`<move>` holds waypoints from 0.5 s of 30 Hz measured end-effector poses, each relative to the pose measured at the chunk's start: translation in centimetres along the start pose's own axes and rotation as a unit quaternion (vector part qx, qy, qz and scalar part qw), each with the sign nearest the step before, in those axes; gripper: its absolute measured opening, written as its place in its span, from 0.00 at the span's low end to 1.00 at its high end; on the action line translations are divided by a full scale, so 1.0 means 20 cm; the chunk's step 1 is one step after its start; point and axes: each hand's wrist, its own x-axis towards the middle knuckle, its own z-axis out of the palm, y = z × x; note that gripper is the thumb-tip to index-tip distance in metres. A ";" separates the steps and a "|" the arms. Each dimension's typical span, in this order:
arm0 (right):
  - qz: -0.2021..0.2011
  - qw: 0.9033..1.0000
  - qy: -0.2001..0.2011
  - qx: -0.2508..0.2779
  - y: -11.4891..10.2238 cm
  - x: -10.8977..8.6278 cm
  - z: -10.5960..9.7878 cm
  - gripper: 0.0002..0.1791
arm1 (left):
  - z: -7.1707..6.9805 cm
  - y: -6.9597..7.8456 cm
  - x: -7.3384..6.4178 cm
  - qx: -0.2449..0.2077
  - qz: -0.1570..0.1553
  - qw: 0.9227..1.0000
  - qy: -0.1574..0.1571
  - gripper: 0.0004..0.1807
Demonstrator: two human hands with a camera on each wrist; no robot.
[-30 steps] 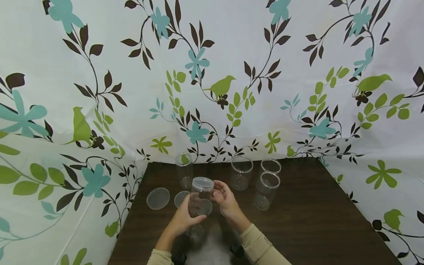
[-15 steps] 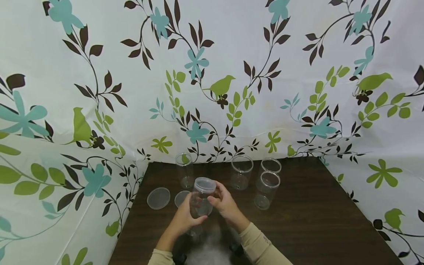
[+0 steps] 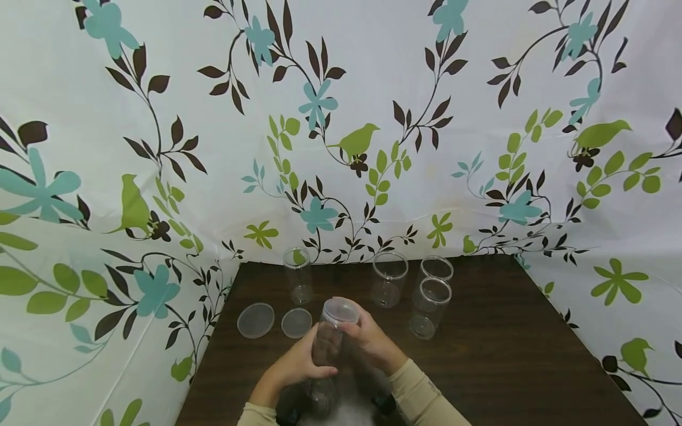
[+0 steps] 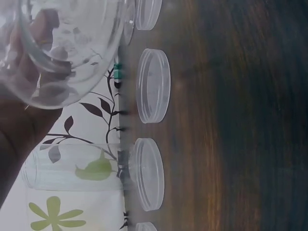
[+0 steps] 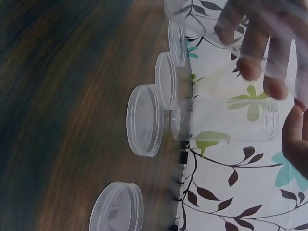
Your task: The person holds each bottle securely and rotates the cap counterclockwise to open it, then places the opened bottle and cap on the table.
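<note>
A clear plastic jar [image 3: 327, 344] with a translucent screw lid [image 3: 341, 310] on its top is held up over the dark table, tilted a little to the right in the head view. My left hand [image 3: 295, 362] grips the body, thumb across the near side. At the top, my right hand [image 3: 374, 342] grips the lid's edge, thumb in front and fingers behind. Close up in the left wrist view, the jar [image 4: 84, 72] fills the upper left corner, with fingers showing through it. The fingers [image 5: 250, 65] of my right hand spread past the jar in the right wrist view.
Two loose lids, one larger [image 3: 256, 320] and one smaller [image 3: 296, 323], lie left of my hands. A tall lidless jar [image 3: 299, 287] stands behind them. Further right stand a wide jar [image 3: 388, 290] and two more jars [image 3: 426, 316], near the patterned curtain [image 3: 351, 195].
The held jar has shifted right and toward me and tilts more. My right hand, first at the lid's side, now wraps its thumb and fingers round it. The smaller loose lid shows whole.
</note>
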 end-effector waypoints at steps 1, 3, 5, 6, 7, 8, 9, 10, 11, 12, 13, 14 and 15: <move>0.003 1.000 -0.010 0.009 0.00 0.00 -0.01 0.45 | 0.00 0.00 0.00 -0.020 0.000 1.000 -0.013 0.45; 0.010 1.000 -0.015 0.021 0.01 0.00 -0.02 0.49 | 0.01 -0.01 0.01 -0.043 0.007 0.999 -0.021 0.44; 0.014 0.999 -0.015 0.031 0.01 0.00 -0.02 0.53 | 0.01 -0.02 0.01 -0.045 0.014 0.999 -0.014 0.43; 0.014 0.999 -0.014 0.033 0.01 0.00 -0.03 0.54 | 0.01 -0.02 0.01 -0.045 0.016 0.999 -0.009 0.42; 0.014 0.999 -0.013 0.038 0.01 0.00 -0.03 0.55 | 0.02 -0.02 0.01 -0.046 0.015 0.999 -0.005 0.42; 0.013 0.999 -0.011 0.042 0.02 0.00 -0.03 0.55 | 0.02 -0.02 0.02 -0.050 0.017 0.999 -0.001 0.42; 0.012 0.999 -0.011 0.046 0.02 0.00 -0.03 0.56 | 0.02 -0.02 0.02 -0.055 0.018 0.998 0.001 0.41; 0.010 0.999 -0.011 0.051 0.02 0.00 -0.04 0.58 | 0.02 -0.01 0.02 -0.056 0.018 0.998 0.004 0.41; 0.009 0.998 -0.011 0.054 0.02 0.00 -0.04 0.58 | 0.02 -0.01 0.02 -0.056 0.017 0.998 0.008 0.41; 0.009 0.998 -0.011 0.058 0.02 0.00 -0.04 0.59 | 0.03 -0.01 0.03 -0.056 0.016 0.998 0.011 0.41; 0.009 0.998 -0.012 0.060 0.02 0.00 -0.04 0.59 | 0.03 -0.01 0.03 -0.056 0.013 0.998 0.014 0.41; 0.008 0.998 -0.012 0.060 0.02 0.00 -0.04 0.60 | 0.03 -0.01 0.03 -0.056 0.012 0.998 0.017 0.40; 0.008 0.998 -0.011 0.060 0.01 0.00 -0.04 0.60 | 0.03 -0.01 0.03 -0.053 0.009 0.998 0.021 0.41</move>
